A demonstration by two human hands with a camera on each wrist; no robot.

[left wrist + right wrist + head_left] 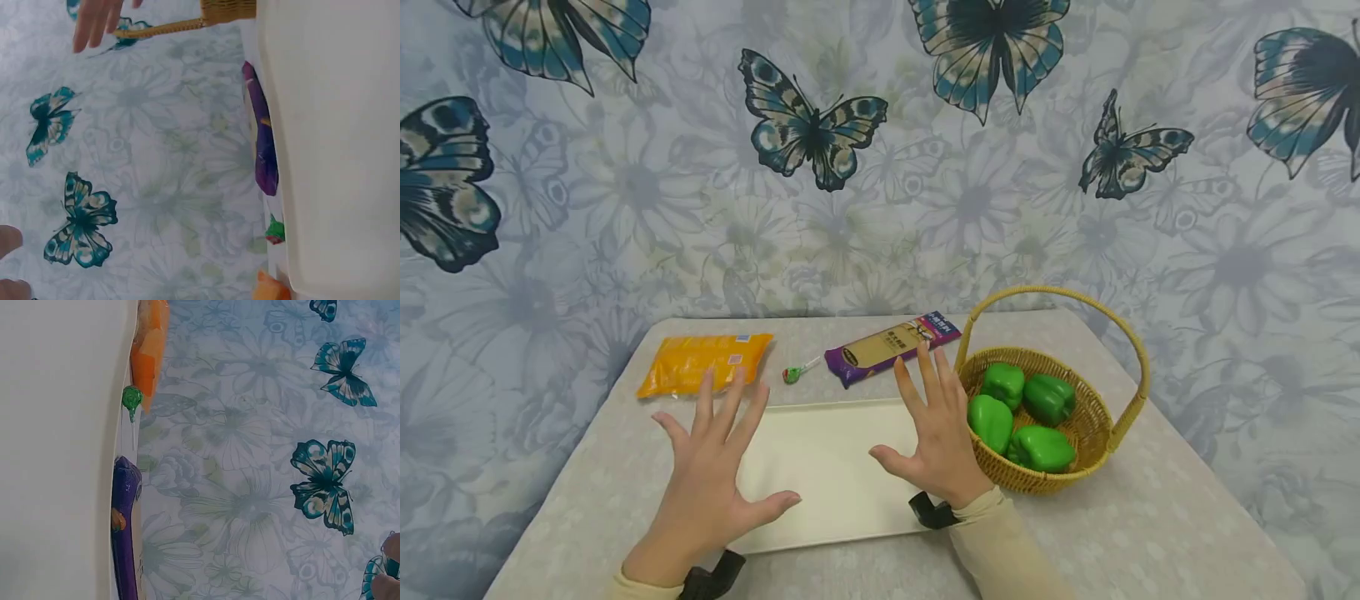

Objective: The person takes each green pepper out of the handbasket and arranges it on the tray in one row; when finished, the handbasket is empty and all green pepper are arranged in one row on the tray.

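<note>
Both hands hover with fingers spread, holding nothing. My left hand (711, 479) is over the left end of a cream tray (831, 467), its fingertips in front of an orange packet (700, 364). Above the tray's right end is my right hand (942, 433), beside a wicker basket (1093, 458) with several green bell peppers (1041, 448) in it. A purple packet (887, 346) lies behind the tray. Between the two packets sits a lollipop (792, 375) with a green wrapper. The left wrist view also catches the right hand's fingers (100, 22) near the basket handle (169, 28).
A pale patterned cloth covers the table (1180, 533). Directly behind it rises a wall (865, 225) printed with flowers and butterflies. The basket's tall arched handle (1060, 290) stands up above the peppers.
</note>
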